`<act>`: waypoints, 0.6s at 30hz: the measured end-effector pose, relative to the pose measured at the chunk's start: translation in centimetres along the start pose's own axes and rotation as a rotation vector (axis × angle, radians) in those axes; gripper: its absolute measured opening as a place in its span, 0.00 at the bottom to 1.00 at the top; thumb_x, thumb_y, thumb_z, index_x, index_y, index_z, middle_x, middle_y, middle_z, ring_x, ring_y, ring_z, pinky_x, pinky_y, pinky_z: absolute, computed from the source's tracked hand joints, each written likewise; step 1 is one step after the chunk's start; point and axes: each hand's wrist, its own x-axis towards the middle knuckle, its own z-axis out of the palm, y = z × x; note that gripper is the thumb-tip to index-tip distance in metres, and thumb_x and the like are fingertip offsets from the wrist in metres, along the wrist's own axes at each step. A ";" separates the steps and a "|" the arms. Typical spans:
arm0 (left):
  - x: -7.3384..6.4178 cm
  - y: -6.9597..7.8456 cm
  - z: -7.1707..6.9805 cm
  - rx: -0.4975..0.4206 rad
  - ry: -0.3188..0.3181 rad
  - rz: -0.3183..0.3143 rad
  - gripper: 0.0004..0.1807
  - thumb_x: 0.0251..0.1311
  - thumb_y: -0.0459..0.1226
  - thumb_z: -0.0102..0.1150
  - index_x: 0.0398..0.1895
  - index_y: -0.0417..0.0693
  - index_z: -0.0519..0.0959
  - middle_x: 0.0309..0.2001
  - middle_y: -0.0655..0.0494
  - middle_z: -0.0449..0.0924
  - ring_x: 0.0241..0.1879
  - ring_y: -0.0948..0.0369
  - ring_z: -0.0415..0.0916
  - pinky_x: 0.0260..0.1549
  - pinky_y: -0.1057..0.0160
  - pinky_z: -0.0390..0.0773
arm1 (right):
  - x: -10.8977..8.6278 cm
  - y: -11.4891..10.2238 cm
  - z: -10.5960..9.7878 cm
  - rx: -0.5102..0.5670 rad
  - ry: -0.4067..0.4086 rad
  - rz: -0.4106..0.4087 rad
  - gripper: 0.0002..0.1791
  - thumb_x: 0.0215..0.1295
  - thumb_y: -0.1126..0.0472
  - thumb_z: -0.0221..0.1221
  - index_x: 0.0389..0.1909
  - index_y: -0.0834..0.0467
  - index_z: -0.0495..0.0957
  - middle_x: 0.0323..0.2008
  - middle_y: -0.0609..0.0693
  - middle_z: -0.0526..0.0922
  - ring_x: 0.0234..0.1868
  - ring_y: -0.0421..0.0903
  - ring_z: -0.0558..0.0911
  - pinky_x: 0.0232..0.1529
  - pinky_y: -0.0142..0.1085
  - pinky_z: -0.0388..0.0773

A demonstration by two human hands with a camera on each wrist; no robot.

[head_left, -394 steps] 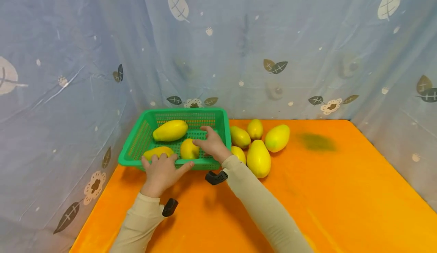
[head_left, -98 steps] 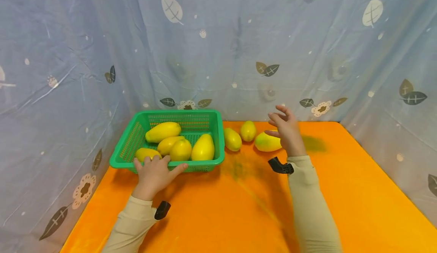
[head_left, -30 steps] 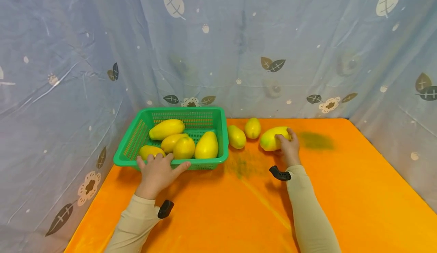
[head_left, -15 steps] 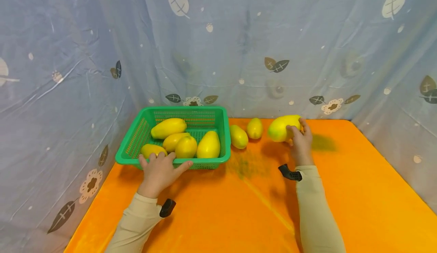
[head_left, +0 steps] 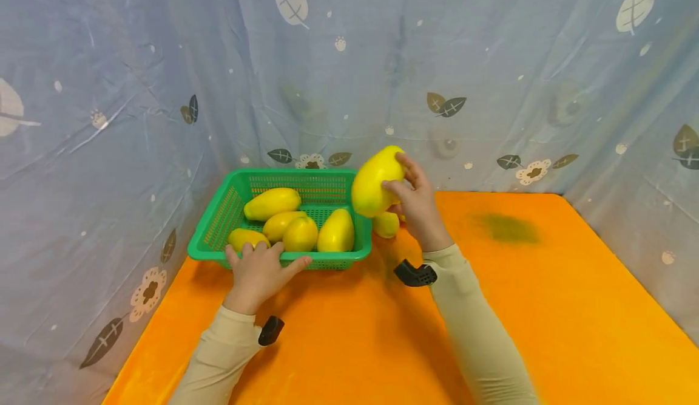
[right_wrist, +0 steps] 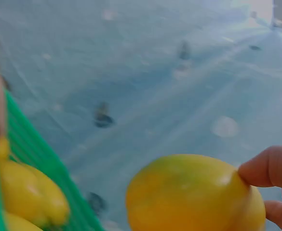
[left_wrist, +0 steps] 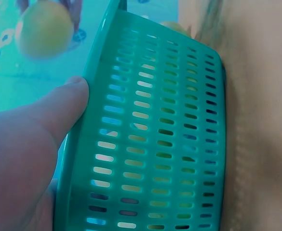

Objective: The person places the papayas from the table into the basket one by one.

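A green plastic basket (head_left: 213, 211) stands at the back left of the table with several yellow papayas (head_left: 336, 232) in it. My left hand (head_left: 256, 274) grips its front rim, fingers over the edge and thumb spread along it; the left wrist view shows the thumb on the rim of the slotted wall (left_wrist: 150, 125). My right hand (head_left: 423, 207) pinches a large yellow papaya (head_left: 377, 180) between thumb and fingers, raised beside the basket's right rim. In the right wrist view this papaya (right_wrist: 194, 192) shows a greenish patch.
Behind the right hand, a papaya (head_left: 386, 225) lies on the orange tablecloth (head_left: 524, 308), and a bit of yellow beside it is mostly hidden. A patterned blue-grey curtain (head_left: 360, 77) hangs close behind the basket and along both sides.
The right hand took hold of the large papaya at the right, lifted it and carried it left to the basket. Earlier, more papayas went into the basket. The left hand stays on the rim.
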 end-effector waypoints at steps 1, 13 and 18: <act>0.0 0.0 0.0 0.003 -0.002 -0.002 0.46 0.63 0.72 0.49 0.66 0.45 0.78 0.57 0.34 0.78 0.55 0.31 0.69 0.65 0.17 0.41 | 0.0 0.4 1.1 -0.018 -0.030 0.009 0.38 0.70 0.63 0.57 0.79 0.44 0.59 0.77 0.55 0.60 0.60 0.59 0.79 0.38 0.35 0.85; -0.1 0.3 0.2 0.013 0.034 0.010 0.44 0.63 0.70 0.53 0.63 0.42 0.80 0.54 0.34 0.80 0.54 0.31 0.71 0.64 0.16 0.44 | 0.0 5.1 7.3 -0.283 -0.193 0.151 0.35 0.68 0.55 0.62 0.76 0.41 0.65 0.78 0.54 0.60 0.37 0.50 0.78 0.37 0.44 0.82; -0.2 0.2 0.0 0.006 0.026 0.004 0.44 0.63 0.70 0.53 0.63 0.42 0.79 0.54 0.34 0.80 0.55 0.31 0.70 0.64 0.16 0.43 | -0.2 5.3 8.2 -0.315 -0.184 0.131 0.37 0.68 0.53 0.62 0.77 0.40 0.63 0.79 0.52 0.60 0.67 0.58 0.75 0.57 0.51 0.80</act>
